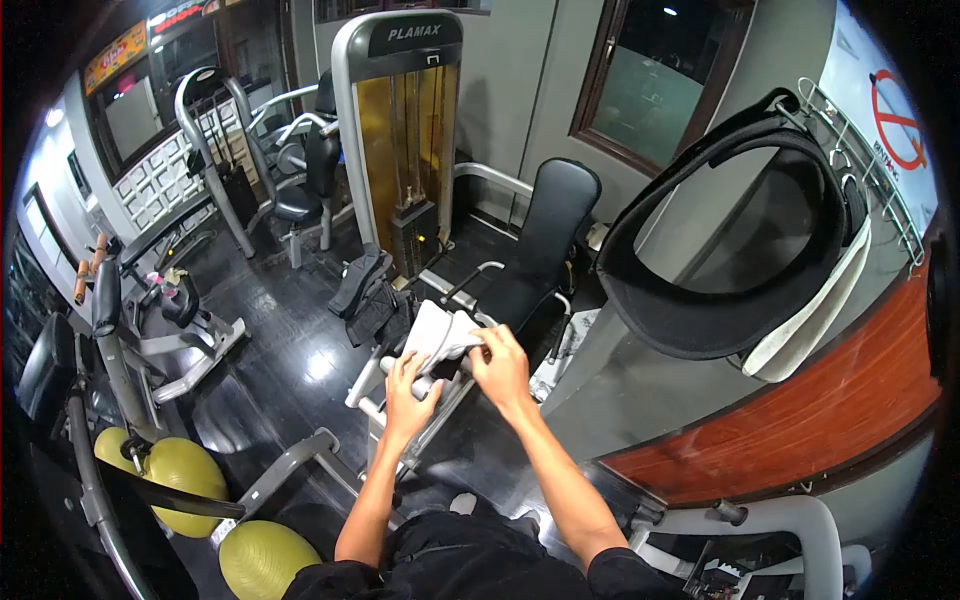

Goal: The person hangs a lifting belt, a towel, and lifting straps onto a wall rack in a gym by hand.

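Note:
A white cloth-like item [430, 335], partly folded, is between my two hands at the centre of the head view. My left hand [408, 392] is at its lower left edge, with the fingers apart and the fingertips touching it. My right hand [498, 362] pinches its right side between thumb and fingers. Beneath the item are the pale metal bars of a machine frame [372, 405]. The item's underside and part of the machine below it are hidden.
A weight-stack machine [350, 100] with a black seat back [560, 210] stands ahead. Black bags [375, 300] lie on the floor. Black belts [650, 290] hang on a rack at right. Green exercise balls [265, 560] sit at lower left; a grey frame [820, 530] is at lower right.

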A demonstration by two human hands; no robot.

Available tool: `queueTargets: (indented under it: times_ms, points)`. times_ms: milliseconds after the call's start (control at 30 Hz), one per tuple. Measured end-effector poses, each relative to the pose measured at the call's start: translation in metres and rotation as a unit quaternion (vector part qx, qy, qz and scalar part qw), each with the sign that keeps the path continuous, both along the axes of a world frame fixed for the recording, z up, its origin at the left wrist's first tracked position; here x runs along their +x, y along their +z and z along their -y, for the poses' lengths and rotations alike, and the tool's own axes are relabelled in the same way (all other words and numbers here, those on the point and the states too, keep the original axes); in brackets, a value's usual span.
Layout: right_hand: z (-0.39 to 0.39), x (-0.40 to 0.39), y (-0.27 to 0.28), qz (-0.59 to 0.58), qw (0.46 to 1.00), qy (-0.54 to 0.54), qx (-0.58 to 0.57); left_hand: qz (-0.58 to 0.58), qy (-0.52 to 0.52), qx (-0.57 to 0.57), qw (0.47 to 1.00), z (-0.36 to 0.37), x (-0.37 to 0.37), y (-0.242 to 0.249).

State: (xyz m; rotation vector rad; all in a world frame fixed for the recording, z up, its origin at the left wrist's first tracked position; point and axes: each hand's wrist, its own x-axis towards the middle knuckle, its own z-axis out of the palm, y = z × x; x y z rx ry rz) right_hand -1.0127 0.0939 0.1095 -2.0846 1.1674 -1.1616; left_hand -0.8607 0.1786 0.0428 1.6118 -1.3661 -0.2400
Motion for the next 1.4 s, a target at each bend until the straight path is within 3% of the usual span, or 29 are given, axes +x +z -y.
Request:
queueTargets:
  times_ms: [33,100,267,333,433,567,667,833,933,1167,1233,1300,1400]
  points:
    - [0.006,-0.006,0.003,0.022,1.0,-0.006,0.005,0.0,-0.004,-0.001,1.0,0.005,0.0,-0.002]
    - [0.016,-0.019,0.006,0.048,0.999,0.005,0.0,0.145,0.062,0.049,0.986,0.013,0.0,-0.007]
    - [0.012,-0.032,0.013,0.056,0.997,0.045,-0.004,0.159,0.06,0.119,0.978,0.03,0.007,-0.03]
    - [0.008,-0.04,0.018,0.04,0.997,0.063,0.0,0.074,0.003,0.154,0.985,0.035,0.01,-0.042]
    - [0.005,-0.052,0.018,0.026,0.996,0.086,0.011,0.082,0.003,0.111,0.99,0.031,0.012,-0.049]
    - [0.011,-0.059,0.006,0.028,0.994,0.104,-0.004,0.064,0.015,0.169,0.983,0.036,0.001,-0.047]
    - [0.011,-0.057,0.0,0.05,0.991,0.124,0.008,0.017,0.022,0.083,0.996,0.04,-0.021,-0.048]
    - [-0.002,-0.051,0.011,0.044,0.986,0.157,0.046,0.055,0.03,0.038,0.997,0.06,-0.033,-0.073]
    - [-0.005,-0.055,0.016,0.092,0.985,0.142,0.015,0.15,0.104,0.055,0.982,0.063,-0.035,-0.076]
    - [-0.016,-0.082,0.047,0.275,0.956,0.082,-0.066,0.057,0.067,0.067,0.994,0.066,-0.034,-0.08]
    - [-0.017,-0.093,0.058,0.303,0.944,0.047,-0.12,0.066,0.071,0.068,0.993,0.063,-0.032,-0.077]
    - [-0.022,-0.103,0.065,0.356,0.929,0.009,-0.101,0.088,0.069,0.068,0.991,0.058,-0.025,-0.073]
    - [-0.023,-0.125,0.064,0.334,0.936,-0.01,-0.111,0.112,0.089,0.096,0.985,0.057,-0.022,-0.067]
